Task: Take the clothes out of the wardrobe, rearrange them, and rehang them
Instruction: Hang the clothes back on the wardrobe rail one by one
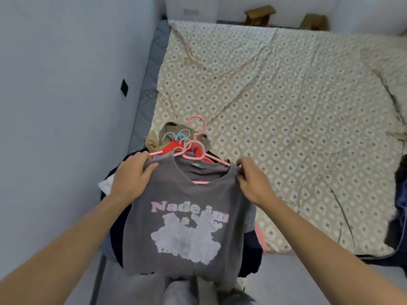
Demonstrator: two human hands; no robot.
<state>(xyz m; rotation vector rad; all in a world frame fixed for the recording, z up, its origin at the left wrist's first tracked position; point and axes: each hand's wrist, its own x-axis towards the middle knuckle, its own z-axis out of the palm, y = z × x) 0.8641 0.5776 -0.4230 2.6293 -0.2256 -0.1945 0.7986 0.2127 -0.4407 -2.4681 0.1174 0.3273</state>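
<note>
A grey T-shirt [187, 230] with pale lettering and a cloud-like print hangs in front of me on a pink hanger [199, 158]. My left hand [132, 175] grips the shirt's left shoulder. At the right shoulder my right hand [253, 182] pinches the cloth, where the hanger's end pokes out. Under the shirt a pile of clothes [176, 139] lies on the bed's near left corner, olive, red and dark pieces with several pink, blue and white hanger hooks sticking up.
The bed [286, 95] with a beige diamond-patterned sheet fills the right and middle. A pale wall [66, 84] runs along the left. Dark clothing [398, 216] lies at the bed's right edge. Two wooden stools [259, 15] stand beyond the bed.
</note>
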